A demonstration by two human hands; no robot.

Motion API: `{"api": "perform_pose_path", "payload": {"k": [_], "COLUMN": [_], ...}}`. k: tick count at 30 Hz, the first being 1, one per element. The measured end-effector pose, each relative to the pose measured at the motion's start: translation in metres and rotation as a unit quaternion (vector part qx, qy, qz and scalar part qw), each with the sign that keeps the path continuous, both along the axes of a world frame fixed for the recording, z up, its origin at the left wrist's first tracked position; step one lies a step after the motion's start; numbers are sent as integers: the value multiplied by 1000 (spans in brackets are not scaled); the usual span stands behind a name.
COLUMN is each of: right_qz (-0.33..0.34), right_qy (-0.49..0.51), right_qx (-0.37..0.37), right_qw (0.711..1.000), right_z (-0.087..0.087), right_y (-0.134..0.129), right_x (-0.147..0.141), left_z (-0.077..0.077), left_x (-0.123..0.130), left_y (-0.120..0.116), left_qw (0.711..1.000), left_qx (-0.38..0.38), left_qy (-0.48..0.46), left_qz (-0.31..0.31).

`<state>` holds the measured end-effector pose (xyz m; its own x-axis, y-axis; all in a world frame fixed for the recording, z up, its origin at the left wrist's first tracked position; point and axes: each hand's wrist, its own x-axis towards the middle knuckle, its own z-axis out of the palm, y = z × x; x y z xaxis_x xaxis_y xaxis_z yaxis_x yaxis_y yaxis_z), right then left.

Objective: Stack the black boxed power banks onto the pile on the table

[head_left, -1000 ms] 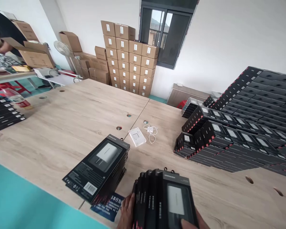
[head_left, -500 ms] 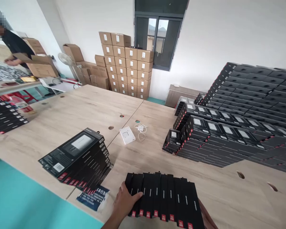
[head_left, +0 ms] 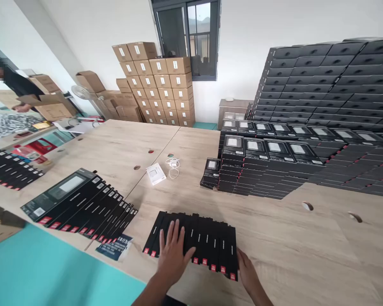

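The left hand (head_left: 174, 253) lies flat, fingers spread, on a fanned row of black boxes (head_left: 207, 242) at the near edge of the tabletop (head_left: 274, 238). The right hand (head_left: 247, 272) touches the row's right end, open, gripping nothing. To the left lies another fanned stack (head_left: 83, 202); farther off, a white charger box (head_left: 156, 174); far right, a tall black box pile (head_left: 322, 97).

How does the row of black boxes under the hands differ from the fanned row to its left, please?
The row under the hands shows only narrow black sides; the left row leans over, and its end box shows a windowed face. The left hand lies flat on the first row and the right hand touches its end; nothing touches the left row. The left row reaches the table edge. Both are black boxes with red tabs.
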<state>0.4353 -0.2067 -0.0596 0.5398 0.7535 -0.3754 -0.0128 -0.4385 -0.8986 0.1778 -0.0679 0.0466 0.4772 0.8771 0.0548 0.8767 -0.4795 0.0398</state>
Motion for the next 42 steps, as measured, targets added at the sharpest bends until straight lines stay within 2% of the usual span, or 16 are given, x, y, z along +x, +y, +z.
{"api": "perform_pose_path", "payload": {"k": [3,6,10,13,15,17,20,22,24,28,30,33,35,37,40,42], "right_qz": [0,0,-7,-3,-6,-17,-47,-57,-57,-72,-82,-87,-99,-113,-127,-117], "right_qy": [-36,-39,-27,-16,-5,6,22,47,100,180,152,74,31,13,11,0], "right_qx": [-2,-9,-44,-69,-75,-68,-49,-35,-14,38,65,86,82,75,66,46], "right_qw": [999,999,999,998,997,998,997,997,993,980,983,990,991,991,990,992], "right_z": [5,7,3,2,4,8,17,26,36,61,74,87,87,79,61,52], "right_y": [2,3,-6,-16,-20,-21,-19,-15,-12,-16,-25,-43,-55,-63,-68,-69], "right_x": [-8,-7,11,29,37,39,36,32,27,22,23,23,17,7,-7,-10], "left_z": [-21,-33,-39,-36,-28,-17,-4,0,1,1,1,-8,-23,-44,-71,-74], "left_x": [21,37,53,64,68,69,67,68,70,73,67,50,35,23,18,23], "left_y": [-21,-33,-49,-57,-53,-43,-24,-15,-10,-12,-13,-13,-15,-20,-30,-33], "left_qw": [1000,999,998,993,988,978,942,912,892,862,850,848,856,860,862,868], "left_qx": [5,18,9,-49,-81,-112,-217,-294,-332,-337,-321,-291,-290,-304,-310,-284], "left_qy": [3,-17,-57,-92,-127,-161,-179,-185,-223,-346,-402,-442,-426,-403,-393,-403], "left_qz": [-6,-24,-41,-53,-14,71,185,218,210,154,114,9,-51,-78,-74,-57]}}
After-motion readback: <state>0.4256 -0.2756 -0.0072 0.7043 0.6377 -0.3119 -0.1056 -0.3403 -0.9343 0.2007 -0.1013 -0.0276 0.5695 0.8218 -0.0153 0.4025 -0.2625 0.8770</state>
